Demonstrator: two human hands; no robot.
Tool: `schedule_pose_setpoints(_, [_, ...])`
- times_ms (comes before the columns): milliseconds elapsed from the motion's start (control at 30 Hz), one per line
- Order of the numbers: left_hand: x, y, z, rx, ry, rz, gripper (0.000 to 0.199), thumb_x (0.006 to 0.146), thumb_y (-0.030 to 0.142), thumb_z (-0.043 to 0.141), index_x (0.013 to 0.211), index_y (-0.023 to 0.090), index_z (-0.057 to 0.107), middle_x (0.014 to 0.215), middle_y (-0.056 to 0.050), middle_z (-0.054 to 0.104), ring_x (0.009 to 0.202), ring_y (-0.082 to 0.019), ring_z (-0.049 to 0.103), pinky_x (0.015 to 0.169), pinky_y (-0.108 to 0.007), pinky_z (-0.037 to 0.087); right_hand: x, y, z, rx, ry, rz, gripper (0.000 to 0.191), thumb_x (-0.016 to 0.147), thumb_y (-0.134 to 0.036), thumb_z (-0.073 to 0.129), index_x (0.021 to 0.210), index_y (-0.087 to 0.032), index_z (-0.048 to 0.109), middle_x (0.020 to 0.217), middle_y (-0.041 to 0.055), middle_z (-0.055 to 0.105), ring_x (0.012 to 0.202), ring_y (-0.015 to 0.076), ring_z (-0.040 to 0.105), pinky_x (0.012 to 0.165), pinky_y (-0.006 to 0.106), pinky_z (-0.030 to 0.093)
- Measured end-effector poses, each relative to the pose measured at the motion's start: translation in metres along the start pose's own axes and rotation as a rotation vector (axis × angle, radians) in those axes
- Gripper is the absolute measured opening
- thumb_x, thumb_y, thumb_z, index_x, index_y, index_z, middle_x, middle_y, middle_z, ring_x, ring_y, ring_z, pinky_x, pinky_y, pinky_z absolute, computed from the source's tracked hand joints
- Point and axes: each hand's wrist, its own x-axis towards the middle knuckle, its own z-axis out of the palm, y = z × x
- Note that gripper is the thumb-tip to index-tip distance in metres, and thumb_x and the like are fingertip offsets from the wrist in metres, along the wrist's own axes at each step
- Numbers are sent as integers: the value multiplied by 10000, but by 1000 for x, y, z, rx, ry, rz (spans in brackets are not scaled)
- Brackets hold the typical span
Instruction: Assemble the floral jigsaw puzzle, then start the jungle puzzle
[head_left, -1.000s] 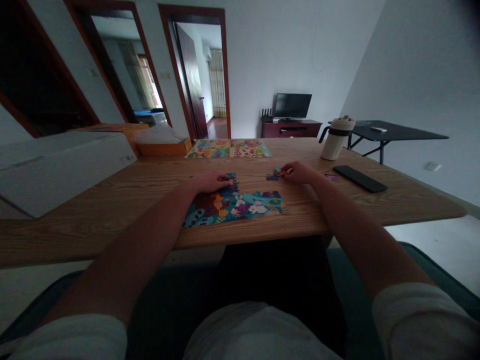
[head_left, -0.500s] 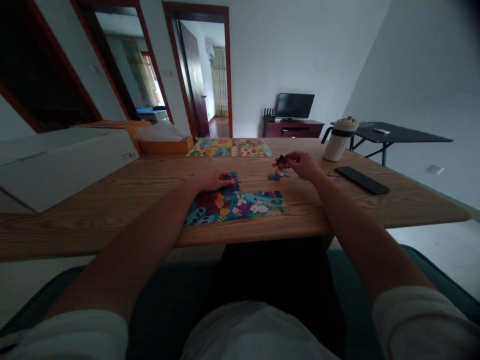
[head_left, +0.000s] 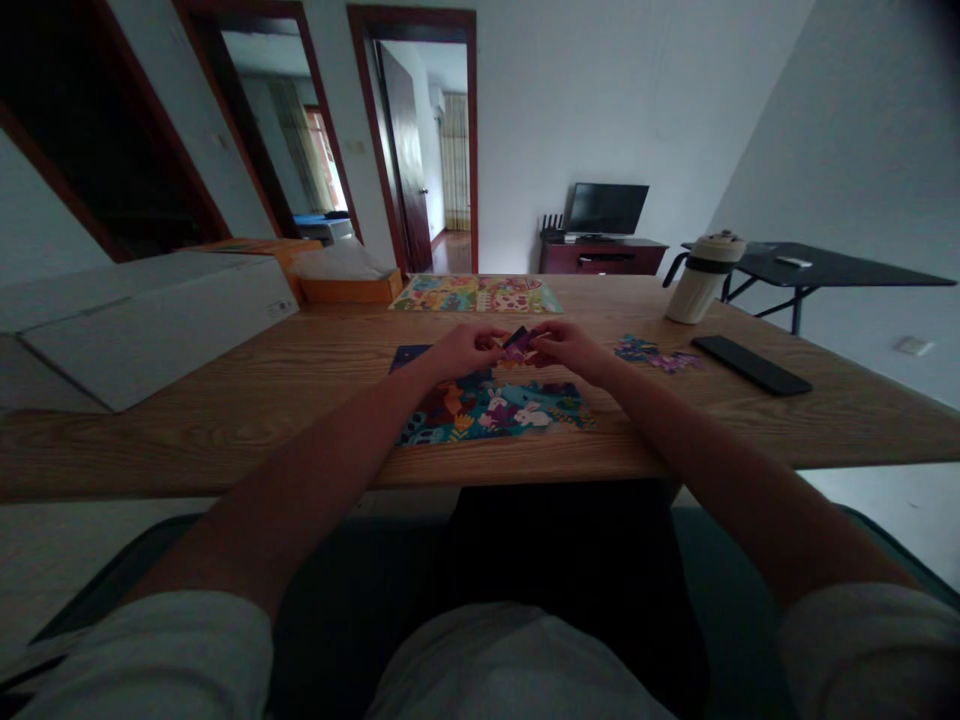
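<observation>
Above the table, my left hand (head_left: 476, 346) and my right hand (head_left: 561, 345) meet with fingers pinched around purple and dark jigsaw puzzle pieces (head_left: 517, 344). How many pieces are between them I cannot tell. Just below lies a partly joined jigsaw puzzle (head_left: 499, 412), with white rabbits, an orange-brown animal and leaves on teal. My left forearm covers part of its left side. To the right of my right hand, several loose puzzle pieces (head_left: 660, 358) in blue and purple lie in a scattered heap.
A colourful picture sheet (head_left: 476, 295) lies at the table's far edge. On the left stand a white box (head_left: 157, 320) and an orange box (head_left: 352, 290) with clear plastic in it. A black flat slab (head_left: 750, 364) and a cream jug (head_left: 701, 285) are on the right.
My left hand has come up off the joined puzzle and moved right. My right hand has brought its puzzle piece leftward to meet it. The loose heap at the right now shows.
</observation>
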Motion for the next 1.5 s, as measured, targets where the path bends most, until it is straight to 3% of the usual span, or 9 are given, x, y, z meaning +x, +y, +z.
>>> schedule_pose_setpoints(133, [-1, -5, -6, 39, 45, -37, 422, 933, 306, 666, 1332, 169, 690, 975, -86, 798, 821, -207, 735, 771, -348, 575, -3, -5, -3, -75, 8, -26, 185, 853, -374, 758, 913, -219, 677, 930, 46, 768, 756, 148, 697, 665, 264, 560])
schedule_pose_setpoints(433, [-2, -10, -17, 243, 223, 28, 202, 882, 261, 646, 1045, 158, 705, 977, -84, 746, 878, -220, 694, 829, -358, 560, -3, -8, -9, -96, 85, 40, 109, 866, -292, 674, 901, -238, 586, 735, -10, 678, 600, 128, 591, 549, 243, 434])
schedule_pose_setpoints(533, [-4, -9, -22, 326, 224, 2, 199, 864, 192, 603, 1039, 176, 697, 1016, -80, 734, 939, -229, 686, 891, -377, 552, -3, -7, -11, -115, 55, 4, 116, 844, -295, 682, 933, -231, 645, 773, 2, 695, 625, 134, 594, 561, 248, 454])
schedule_pose_setpoints(700, [-5, -7, -24, 430, 231, 97, 293, 793, 92, 539, 995, 212, 713, 1263, -78, 660, 1214, -255, 597, 1077, -407, 478, -10, -15, -18, -124, 0, 33, 117, 836, -245, 703, 946, -223, 734, 795, 4, 714, 654, 131, 616, 631, 256, 533])
schedule_pose_setpoints(900, [-4, -10, -23, 426, 207, 121, 351, 763, 46, 508, 998, 199, 720, 1147, -69, 689, 1070, -232, 642, 1029, -393, 506, -14, -15, -21, -91, -65, 81, 267, 807, -244, 815, 1068, -229, 760, 889, 41, 754, 692, 166, 668, 675, 329, 611])
schedule_pose_setpoints(1100, [-4, -14, -22, 392, 267, 240, 311, 752, 16, 528, 919, 204, 711, 1030, -43, 726, 977, -207, 669, 959, -377, 536, -8, -6, -26, -151, -77, -12, 367, 839, -247, 803, 1188, -240, 690, 1029, 60, 770, 806, 175, 699, 609, 259, 556])
schedule_pose_setpoints(1267, [-3, -11, -21, 352, 358, 356, 315, 733, -30, 551, 878, 207, 699, 1076, -43, 734, 1047, -199, 677, 1005, -379, 523, -8, -7, -28, -201, -35, 7, 298, 914, -247, 725, 1207, -237, 672, 972, 59, 796, 789, 179, 702, 610, 261, 524])
schedule_pose_setpoints(1500, [-4, -8, -21, 362, 418, 375, 330, 725, -51, 549, 867, 217, 680, 1076, -41, 741, 1071, -196, 679, 1029, -386, 516, -9, -13, -33, -196, 59, 84, 161, 903, -141, 658, 1057, -175, 691, 886, 71, 783, 722, 161, 689, 653, 271, 524])
